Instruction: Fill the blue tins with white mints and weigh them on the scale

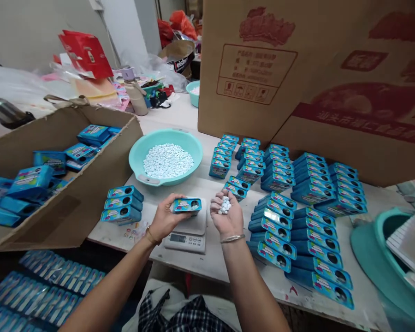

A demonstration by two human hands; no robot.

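My left hand [170, 213] grips a small blue tin [187, 205] by its sides, its top with a round dark hole facing up. The tin is over a white digital scale [186, 240]; whether it touches the pan I cannot tell. Palm up and fingers curled, my right hand [230, 219] cups a small heap of pale candies [225, 205] just right of the scale. Behind both hands stands a turquoise basin [141, 173] with many similar candies [168, 160] in it.
Rows of blue tins [276, 216] stand on the right, with a few more [122, 203] left of the scale. A cardboard box [86, 216] of tins is at the left. A large carton [256, 106] rises behind; a green tub [370, 249] sits far right.
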